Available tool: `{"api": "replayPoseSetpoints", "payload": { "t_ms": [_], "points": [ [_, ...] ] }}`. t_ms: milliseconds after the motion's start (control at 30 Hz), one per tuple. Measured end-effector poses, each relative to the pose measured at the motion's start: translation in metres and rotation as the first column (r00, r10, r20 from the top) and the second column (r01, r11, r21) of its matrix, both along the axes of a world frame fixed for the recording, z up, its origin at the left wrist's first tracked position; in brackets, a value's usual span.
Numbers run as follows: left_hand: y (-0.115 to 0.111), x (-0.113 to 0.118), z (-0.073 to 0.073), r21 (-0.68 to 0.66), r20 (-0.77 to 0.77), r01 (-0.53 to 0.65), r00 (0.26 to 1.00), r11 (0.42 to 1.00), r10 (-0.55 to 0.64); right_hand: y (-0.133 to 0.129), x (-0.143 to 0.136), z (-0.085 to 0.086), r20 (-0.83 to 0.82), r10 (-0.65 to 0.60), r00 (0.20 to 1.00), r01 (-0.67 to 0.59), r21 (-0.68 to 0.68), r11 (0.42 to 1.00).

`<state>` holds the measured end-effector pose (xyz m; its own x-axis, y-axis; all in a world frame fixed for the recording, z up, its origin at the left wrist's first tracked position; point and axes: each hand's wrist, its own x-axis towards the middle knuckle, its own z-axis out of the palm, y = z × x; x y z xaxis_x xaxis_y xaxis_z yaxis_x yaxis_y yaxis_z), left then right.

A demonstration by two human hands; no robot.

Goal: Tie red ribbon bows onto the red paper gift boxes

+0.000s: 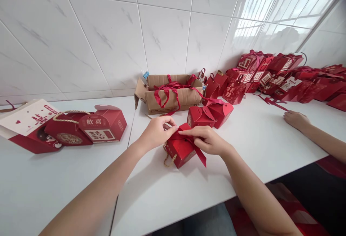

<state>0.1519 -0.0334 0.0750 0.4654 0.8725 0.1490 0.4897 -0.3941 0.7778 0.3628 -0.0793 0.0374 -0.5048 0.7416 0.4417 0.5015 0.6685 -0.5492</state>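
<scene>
A small red gift box [180, 152] lies tilted on the white table in front of me, with a gold rope handle [171, 161] hanging at its left side. A red ribbon [200, 156] crosses its top, one tail trailing down to the right. My left hand [159, 130] pinches the ribbon at the box's top left, thumb against finger. From the right, my right hand [207, 139] reaches over the box; its index finger points along the ribbon and the other fingers curl round the ribbon. The exact grip under both hands is partly hidden.
Behind the box stand a cardboard carton [173, 100] of red ribbons and a pair of red boxes [201, 116]. More gift boxes [104, 126] sit at left; a stack [254, 66] lines the right wall. Another person's hand [297, 119] holds a ribbon at right.
</scene>
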Motion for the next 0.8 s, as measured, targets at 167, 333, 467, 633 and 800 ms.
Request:
{"api": "replayPoseSetpoints", "payload": {
  "t_ms": [167,333,467,633,800],
  "points": [
    [-0.001,0.000,0.001,-0.027,0.001,0.046,0.999,0.999,-0.046,-0.003,-0.004,0.001,0.019,0.016,1.000,-0.017,0.053,0.998],
    [-0.001,0.001,-0.001,-0.016,-0.040,0.026,0.999,1.000,-0.026,-0.004,-0.006,0.004,0.024,0.124,0.992,-0.126,0.119,0.985],
    [-0.001,0.004,-0.008,0.044,-0.051,-0.003,0.999,0.999,0.006,-0.004,-0.007,0.005,0.074,0.145,0.987,-0.154,0.127,0.980],
    [0.001,0.007,-0.012,0.124,-0.095,-0.033,0.994,0.992,0.045,-0.004,-0.009,0.006,0.090,0.133,0.987,-0.142,0.105,0.984],
    [0.002,0.007,-0.014,0.135,-0.116,-0.039,0.992,0.990,0.055,-0.003,-0.011,0.006,0.073,0.131,0.989,-0.137,0.087,0.987]
  ]
}}
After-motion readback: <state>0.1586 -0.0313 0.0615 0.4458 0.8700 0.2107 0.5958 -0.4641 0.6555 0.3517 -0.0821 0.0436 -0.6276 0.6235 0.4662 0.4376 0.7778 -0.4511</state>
